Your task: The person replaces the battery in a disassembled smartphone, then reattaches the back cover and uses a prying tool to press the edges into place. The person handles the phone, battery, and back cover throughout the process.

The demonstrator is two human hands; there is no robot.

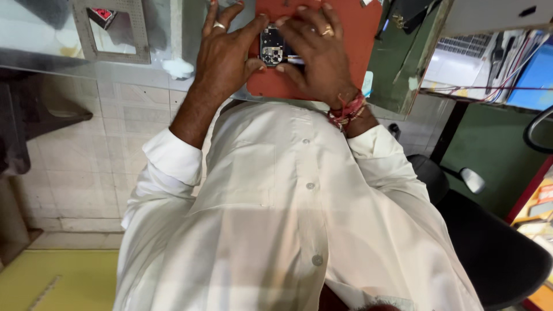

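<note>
An opened phone [272,50] is steadied on the red mat [357,40], pinched between left hand [227,57] and right hand [317,55] fingers.

Head camera looks steeply down, close over chest

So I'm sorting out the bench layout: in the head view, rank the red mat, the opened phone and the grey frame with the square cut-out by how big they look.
1. red mat, largest, though partly cut off and covered by hands.
2. grey frame, also cut off at the top.
3. opened phone, smallest, held between the left hand and right hand.
</note>
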